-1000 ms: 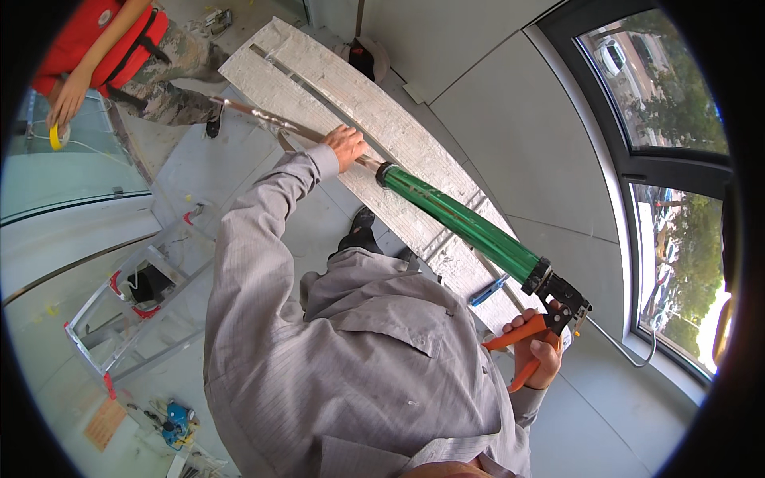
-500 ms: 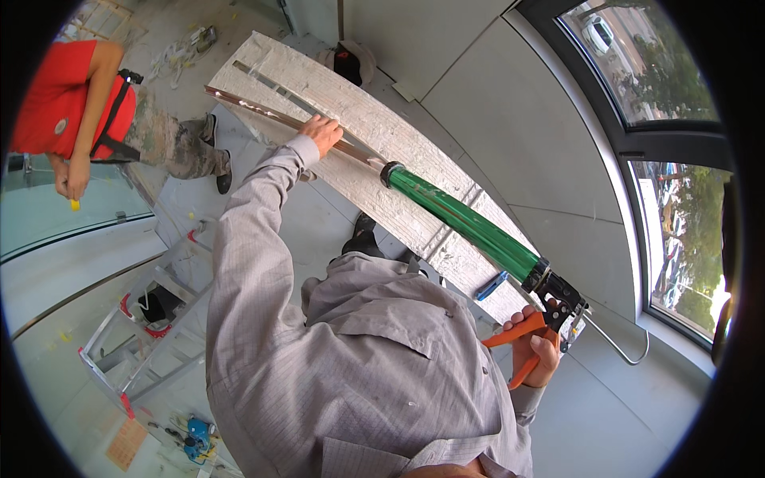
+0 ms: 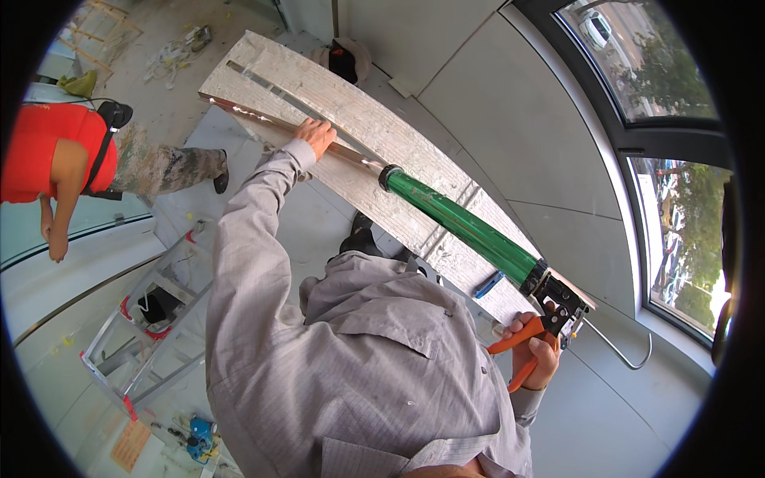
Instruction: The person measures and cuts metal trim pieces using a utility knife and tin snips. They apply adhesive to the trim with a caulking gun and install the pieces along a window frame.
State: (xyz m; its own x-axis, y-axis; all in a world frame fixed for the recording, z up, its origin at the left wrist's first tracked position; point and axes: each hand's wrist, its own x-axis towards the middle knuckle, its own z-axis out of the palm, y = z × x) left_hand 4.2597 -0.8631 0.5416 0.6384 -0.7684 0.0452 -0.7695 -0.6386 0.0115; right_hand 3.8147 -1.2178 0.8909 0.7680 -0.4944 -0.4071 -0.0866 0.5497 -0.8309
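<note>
A caulking gun with a green barrel (image 3: 462,223) lies slantwise over a long, rough, whitish plank (image 3: 382,127). Around its orange handles (image 3: 518,344) my right hand (image 3: 542,357) is closed, at the lower right end. The barrel's far end points along a narrow, shiny reddish-brown strip (image 3: 279,121) lying on the plank's near side, with whitish blobs on its far part. My left hand (image 3: 317,137) is closed over this strip, just beyond the barrel's end; its thumb is hidden. A blue utility knife (image 3: 488,284) rests on the plank near the gun's handle end.
At the left stands a person in a red shirt (image 3: 40,151). An aluminium stepladder (image 3: 151,334) is at the lower left, near a blue power tool (image 3: 201,438). A whitish bucket (image 3: 351,60) sits beyond the plank. Grey wall panels and windows (image 3: 637,64) line the right.
The person in red has turned and shifted, with the arms lower in view. My hands keep their hold; the gun and strip have shifted only slightly.
</note>
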